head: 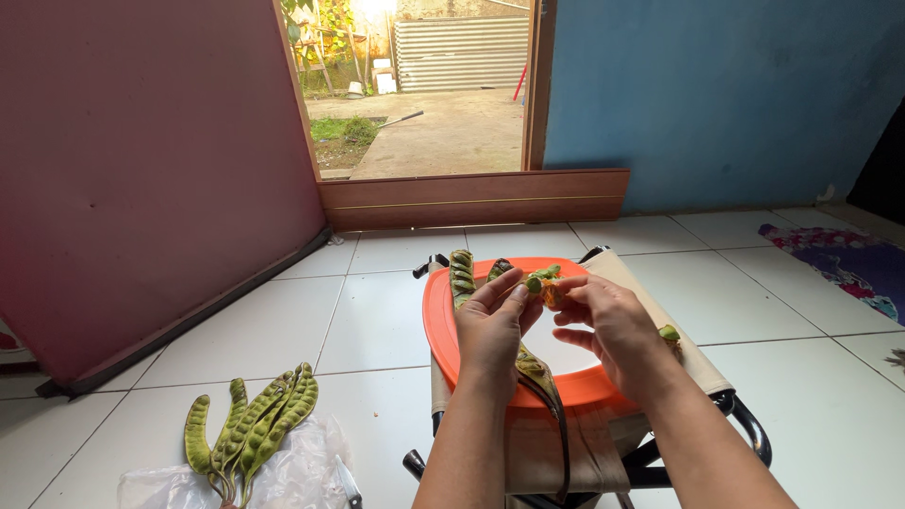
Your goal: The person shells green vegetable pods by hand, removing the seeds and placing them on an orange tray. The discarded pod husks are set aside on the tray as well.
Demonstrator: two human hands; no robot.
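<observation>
My left hand (492, 325) and my right hand (611, 325) meet above an orange tray (443, 330) and pinch a small green and orange bean piece (545, 286) between their fingertips. A long green bean pod (461, 273) lies on the tray's far left part, and a darker pod (535, 368) runs under my left hand and hangs over the near rim. A small green bit (669, 333) rests beside my right wrist. The tray sits on a folding stool with a beige fabric seat (702, 363).
A bunch of green bean pods (250, 429) lies on a clear plastic bag (302, 471) on the white tiled floor at the lower left. A pink wall stands left, a blue wall right, an open doorway (424, 85) ahead. A patterned cloth (844, 254) lies far right.
</observation>
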